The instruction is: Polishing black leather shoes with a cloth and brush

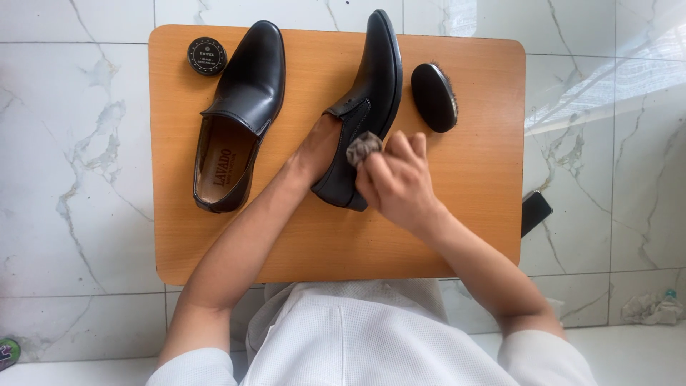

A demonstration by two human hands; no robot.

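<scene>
The right hand (396,182) is curled around a small grey cloth (364,146), pinching it in the fingertips and pressing it against the side of a black shoe (368,100). That shoe lies tipped onto its side near the middle of the board, toe pointing away from the person. The left hand (318,150) is pushed into the shoe's opening; its fingers are hidden inside, so I cannot tell how they are set, only that the hand steadies the shoe from within.

Just to the right of the shoe, close but not touching, a dark oval shoe brush (433,96) rests on its edge, bristles turned to the right. To the left stands the 2nd black shoe (239,114), upright on its sole, its tan lining showing. Beyond its toe, at the far left corner, sits a round black polish tin (206,56), lid on.

All of this lies on an orange-brown wooden board (471,186) over a white marble floor (78,179). A dark flat phone (534,211) pokes out from beneath the board's right edge. The person wears white.
</scene>
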